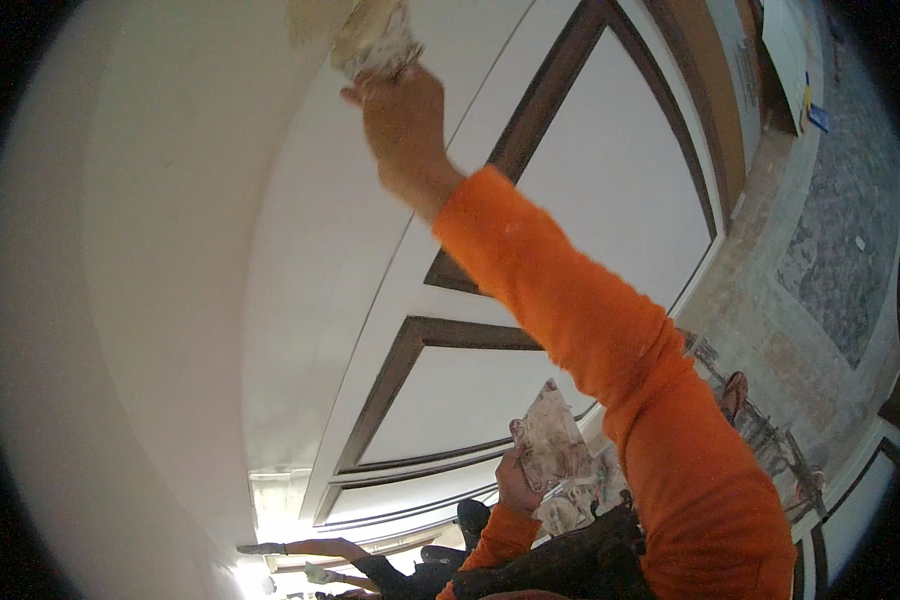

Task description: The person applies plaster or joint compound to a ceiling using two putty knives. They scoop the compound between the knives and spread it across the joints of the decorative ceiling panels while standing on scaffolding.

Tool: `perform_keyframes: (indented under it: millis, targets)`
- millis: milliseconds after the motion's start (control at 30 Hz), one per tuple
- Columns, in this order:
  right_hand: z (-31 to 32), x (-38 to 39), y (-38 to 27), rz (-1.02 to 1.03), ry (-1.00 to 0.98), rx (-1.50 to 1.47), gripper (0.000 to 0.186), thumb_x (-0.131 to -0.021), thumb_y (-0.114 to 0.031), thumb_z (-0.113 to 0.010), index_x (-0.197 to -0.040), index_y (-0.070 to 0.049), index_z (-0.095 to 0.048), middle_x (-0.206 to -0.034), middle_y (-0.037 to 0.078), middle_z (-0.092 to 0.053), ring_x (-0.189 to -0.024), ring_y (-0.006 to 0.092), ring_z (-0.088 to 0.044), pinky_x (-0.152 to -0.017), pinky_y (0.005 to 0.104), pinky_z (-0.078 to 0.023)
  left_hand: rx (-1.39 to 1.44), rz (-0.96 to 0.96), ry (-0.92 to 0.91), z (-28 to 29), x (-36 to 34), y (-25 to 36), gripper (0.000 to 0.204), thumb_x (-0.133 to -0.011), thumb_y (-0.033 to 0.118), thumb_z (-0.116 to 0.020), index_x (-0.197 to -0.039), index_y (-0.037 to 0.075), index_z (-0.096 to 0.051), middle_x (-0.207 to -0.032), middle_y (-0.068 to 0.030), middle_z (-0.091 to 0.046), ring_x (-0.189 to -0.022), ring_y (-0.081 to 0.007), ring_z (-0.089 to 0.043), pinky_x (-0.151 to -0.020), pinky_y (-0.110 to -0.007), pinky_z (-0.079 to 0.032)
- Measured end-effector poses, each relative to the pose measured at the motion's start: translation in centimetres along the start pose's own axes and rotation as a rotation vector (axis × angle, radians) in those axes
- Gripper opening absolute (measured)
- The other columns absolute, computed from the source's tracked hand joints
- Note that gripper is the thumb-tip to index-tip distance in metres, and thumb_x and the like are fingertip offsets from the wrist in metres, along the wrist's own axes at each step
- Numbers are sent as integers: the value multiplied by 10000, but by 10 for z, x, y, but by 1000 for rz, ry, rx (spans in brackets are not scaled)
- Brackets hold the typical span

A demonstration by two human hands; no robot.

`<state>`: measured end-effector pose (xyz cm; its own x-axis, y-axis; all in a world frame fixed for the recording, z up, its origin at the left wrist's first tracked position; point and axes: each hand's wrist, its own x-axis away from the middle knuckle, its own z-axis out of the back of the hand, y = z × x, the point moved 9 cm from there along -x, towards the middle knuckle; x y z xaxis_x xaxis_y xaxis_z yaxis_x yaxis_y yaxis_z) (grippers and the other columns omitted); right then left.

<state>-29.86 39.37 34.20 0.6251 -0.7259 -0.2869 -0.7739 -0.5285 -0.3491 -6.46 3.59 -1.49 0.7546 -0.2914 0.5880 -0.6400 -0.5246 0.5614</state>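
Note:
My right hand (pixel 405 125), at the end of an orange sleeve, is raised high and grips a plaster-caked spreading tool (pixel 375 40) held against the white wall (pixel 170 250). Its blade runs out of view at the top edge. Lower down, near my chest, my left hand (pixel 515 482) holds a flat blade smeared with plaster (pixel 550 440), tilted upward. The two hands are far apart.
A white panelled door with dark brown mouldings (pixel 530 110) stands right of the wall. A patterned tiled floor (pixel 840 240) lies at the right, with a sandalled foot (pixel 735 392) on it. Another person's outstretched arm (pixel 310 547) shows at the bottom.

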Motion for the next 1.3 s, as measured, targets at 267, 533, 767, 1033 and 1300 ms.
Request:
perform_keyframes:
  millis: [267, 533, 767, 1033, 1300]
  targets:
    - [-3, 56, 18, -39, 1, -79, 243, -919, -29, -499, -1148, 15, -569, -1094, 102, -607, -943, 170, -605, -904, 402, -546, -55, -22, 35, -13, 8, 6, 394, -981, 212, -411, -1297, -5, -506, -1257, -158, -599, -1117, -287, -618, -938, -418, -531]
    - [-19, -9, -18, 162, -25, 326, 157, -888, -39, -518, -1017, 33, -570, -872, 149, -639, -800, 230, -640, -710, 431, -532, -329, -107, 74, -17, 13, 9, 422, -987, 241, -406, -1333, 10, -476, -1276, -170, -584, -1138, -318, -603, -951, -456, -526]
    - [-55, 70, 7, 110, -227, 502, 202, -834, 18, -422, -1003, 65, -522, -796, 244, -615, -775, 415, -611, -722, 505, -494, -5, -18, -61, -23, 11, 1, 428, -979, 231, -404, -1348, 22, -467, -1319, -165, -556, -1178, -325, -576, -1000, -479, -487]
    - [-18, 110, -11, 356, -395, 773, 247, -884, -32, -495, -1107, 61, -546, -922, 224, -645, -845, 317, -663, -751, 424, -553, -8, 31, -72, -11, 2, 8, 389, -958, 188, -451, -1307, 26, -511, -1272, -182, -585, -1142, -302, -601, -957, -440, -516]
    - [100, 144, -26, -687, -896, 547, 388, -886, -264, -691, -1064, 71, -606, -924, 120, -679, -725, 174, -673, -578, 294, -570, -240, -223, -192, -67, -53, 85, 434, -941, 245, -450, -1248, -50, -534, -1199, -183, -617, -1062, -303, -632, -941, -441, -516]
